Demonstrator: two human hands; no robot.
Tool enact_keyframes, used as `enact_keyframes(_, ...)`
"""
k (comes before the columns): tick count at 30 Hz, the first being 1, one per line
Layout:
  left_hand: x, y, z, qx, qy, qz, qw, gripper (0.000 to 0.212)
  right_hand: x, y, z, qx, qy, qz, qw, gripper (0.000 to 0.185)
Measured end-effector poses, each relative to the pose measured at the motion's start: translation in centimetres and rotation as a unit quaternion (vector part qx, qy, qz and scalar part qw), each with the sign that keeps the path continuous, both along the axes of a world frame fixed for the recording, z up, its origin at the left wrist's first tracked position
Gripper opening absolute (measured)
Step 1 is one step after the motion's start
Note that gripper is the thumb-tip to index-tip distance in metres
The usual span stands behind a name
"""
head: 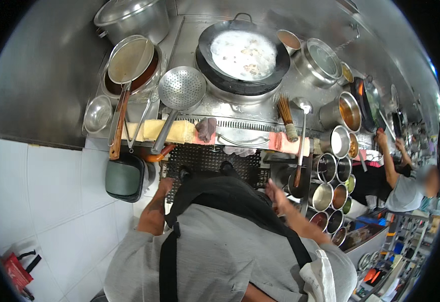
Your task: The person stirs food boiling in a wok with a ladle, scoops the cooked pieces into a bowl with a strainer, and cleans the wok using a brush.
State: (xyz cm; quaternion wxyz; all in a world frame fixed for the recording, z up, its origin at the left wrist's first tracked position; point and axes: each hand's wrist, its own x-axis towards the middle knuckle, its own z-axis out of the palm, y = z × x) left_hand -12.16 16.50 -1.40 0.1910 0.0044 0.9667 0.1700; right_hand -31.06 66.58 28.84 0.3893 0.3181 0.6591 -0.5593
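Note:
My left hand (166,185) hangs at my side, left of my black apron; its fingers look curled, but whether it holds anything cannot be made out. On the other side, my right hand (275,193) is slightly blurred, with fingers extended and nothing visible in it. Beyond the counter edge, a black wok (284,62) with white bubbling liquid and pieces in it sits on the burner. A perforated metal skimmer (182,88) lies to its left. To the wok's lower right are a bamboo wok brush (286,113) and a steel ladle (302,124) with a wooden handle.
At the left, a fine mesh strainer (130,62) rests over a pot of brown liquid. Folded yellow cloths (169,131) line the front edge. Several metal containers (322,197) stand at the right. Farther right, a co-worker (405,188) handles another wok (369,102). A lidded pot (139,22) stands behind.

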Motion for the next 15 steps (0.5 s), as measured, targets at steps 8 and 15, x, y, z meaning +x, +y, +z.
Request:
enact_keyframes(8,-0.2,2.7,4.9,0.065,0.078,-0.054,0.993,0.024,-11.2,-12.9,3.8,0.023,0.326,0.687,0.65,0.065)
enact_keyframes(15,-1.6,1.7,9.4,0.116,-0.03,0.205,0.971,0.029,-4.5,-15.2,4.0,-0.004,0.364,0.575,0.732,0.064)
